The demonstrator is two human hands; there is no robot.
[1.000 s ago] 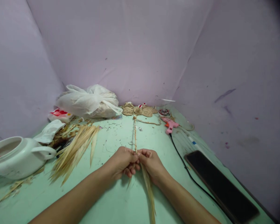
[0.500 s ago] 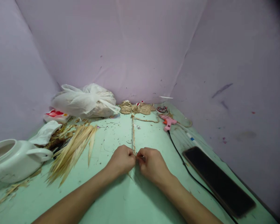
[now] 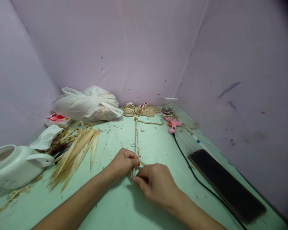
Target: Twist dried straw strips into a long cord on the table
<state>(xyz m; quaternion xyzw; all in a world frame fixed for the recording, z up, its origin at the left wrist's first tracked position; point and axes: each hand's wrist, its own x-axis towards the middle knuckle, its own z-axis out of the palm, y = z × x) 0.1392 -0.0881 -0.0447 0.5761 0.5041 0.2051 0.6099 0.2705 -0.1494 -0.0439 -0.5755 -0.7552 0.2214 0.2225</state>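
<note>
Cord of tan fibre (image 3: 137, 140) sits pinched in my left hand (image 3: 124, 162), pale curled strand (image 3: 133, 172) in my right hand (image 3: 159, 180). Slackening might unravel it.

Room light here muted, diffuse | soft shadow below right hand (image 3: 158, 183) on green table (image 3: 115, 204) | fibre (image 3: 132, 174) at fingertips blurred | phone (image 3: 227, 185) edges soft | sides stretched | upper-right corner black

No lettering can be read (the packet (image 3: 58, 121) looks too blurred).

The left hand (image 3: 125, 162) pinches the thin cord (image 3: 137, 140), the right hand (image 3: 156, 182) a pale strand (image 3: 132, 172) nearby
</note>
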